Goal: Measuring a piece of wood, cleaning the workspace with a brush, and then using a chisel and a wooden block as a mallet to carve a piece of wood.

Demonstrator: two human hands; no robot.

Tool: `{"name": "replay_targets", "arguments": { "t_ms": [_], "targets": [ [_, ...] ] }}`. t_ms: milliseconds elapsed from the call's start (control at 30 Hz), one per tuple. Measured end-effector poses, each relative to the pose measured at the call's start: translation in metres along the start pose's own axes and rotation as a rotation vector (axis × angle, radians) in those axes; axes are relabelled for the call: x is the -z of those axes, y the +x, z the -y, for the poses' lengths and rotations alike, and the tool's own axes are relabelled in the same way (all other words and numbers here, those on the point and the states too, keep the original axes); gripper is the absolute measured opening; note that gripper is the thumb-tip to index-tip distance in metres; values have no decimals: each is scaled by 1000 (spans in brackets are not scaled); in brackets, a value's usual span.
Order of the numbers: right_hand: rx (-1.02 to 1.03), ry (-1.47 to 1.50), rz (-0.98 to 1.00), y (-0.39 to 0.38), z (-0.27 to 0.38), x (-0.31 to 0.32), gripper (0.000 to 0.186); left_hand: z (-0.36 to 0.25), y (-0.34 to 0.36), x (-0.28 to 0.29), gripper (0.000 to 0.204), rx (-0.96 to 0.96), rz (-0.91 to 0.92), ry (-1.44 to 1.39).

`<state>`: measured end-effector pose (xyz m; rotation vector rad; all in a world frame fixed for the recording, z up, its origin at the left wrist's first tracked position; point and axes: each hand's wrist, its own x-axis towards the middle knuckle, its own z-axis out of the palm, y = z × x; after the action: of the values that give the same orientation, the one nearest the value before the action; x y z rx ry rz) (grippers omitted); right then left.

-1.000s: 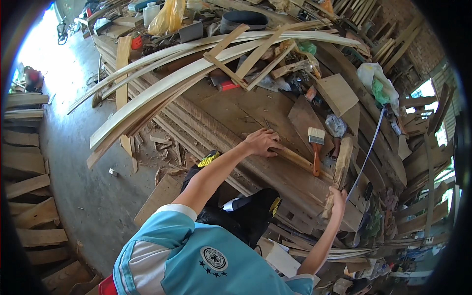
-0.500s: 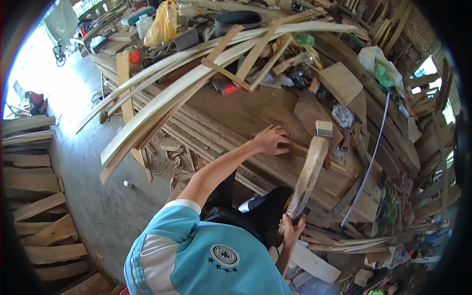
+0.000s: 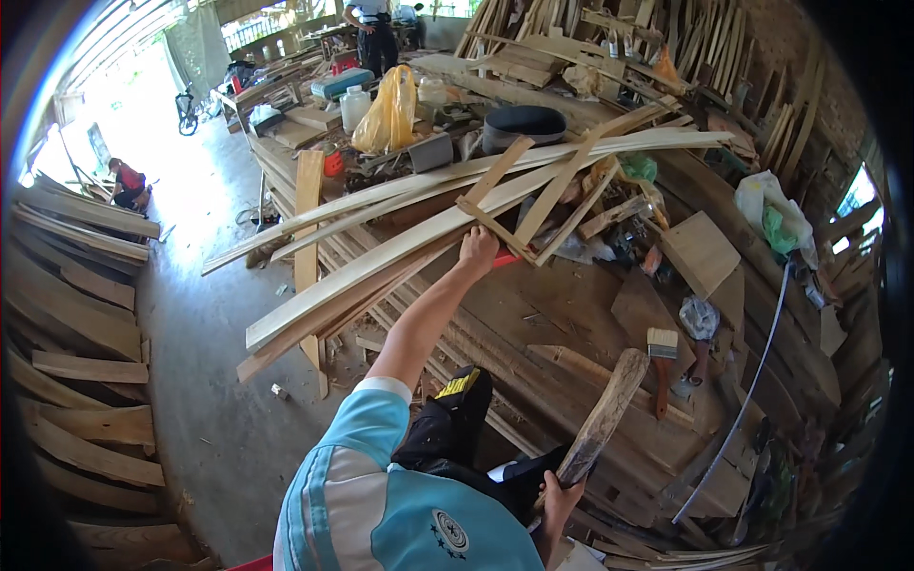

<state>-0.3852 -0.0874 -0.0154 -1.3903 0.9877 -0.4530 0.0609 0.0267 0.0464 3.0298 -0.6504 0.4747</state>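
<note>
Gripped low in our right hand (image 3: 560,497), fingers wrapped around its lower end, a rough curved wooden piece (image 3: 602,419) rises over the near edge of the workbench (image 3: 571,295). Our left hand (image 3: 476,251) reaches far across, fingers curled over the long bent slats (image 3: 409,243) at the bench's middle, beside a red object (image 3: 507,258). We judge a slat is being selected; drawing it free calls for a firm pull clear of the crossed offcuts (image 3: 533,205).

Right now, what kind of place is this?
Most likely a woodworking shop. Long bent wooden strips lie piled across a plank workbench, a paintbrush rests on it, and curved boards are stacked at the left.
</note>
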Motion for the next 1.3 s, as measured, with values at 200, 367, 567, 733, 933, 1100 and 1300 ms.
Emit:
{"name": "replay_targets", "arguments": {
  "t_ms": [200,367,567,733,933,1100,1300],
  "targets": [
    [-33,-11,-40,2,-4,-2,60,-13,4,48,22,0,348,-106],
    [-37,-36,-37,3,-8,-1,58,-8,15,57,43,91,498,-677],
    [112,-90,-101,3,-7,-5,39,25,30,69,46,465,1096,-1431],
    [180,-199,-130,13,-20,-1,39,46,27,127,31,425,1314,-1511],
    [114,-219,-131,10,-20,0,44,71,40,158,21,346,1068,-1013],
    [144,-218,-122,10,-22,-2,47,83,45,186,24,-11,863,-240],
    [151,-234,-118,10,-21,0,48,67,39,211,27,-587,390,292]
  ]
}}
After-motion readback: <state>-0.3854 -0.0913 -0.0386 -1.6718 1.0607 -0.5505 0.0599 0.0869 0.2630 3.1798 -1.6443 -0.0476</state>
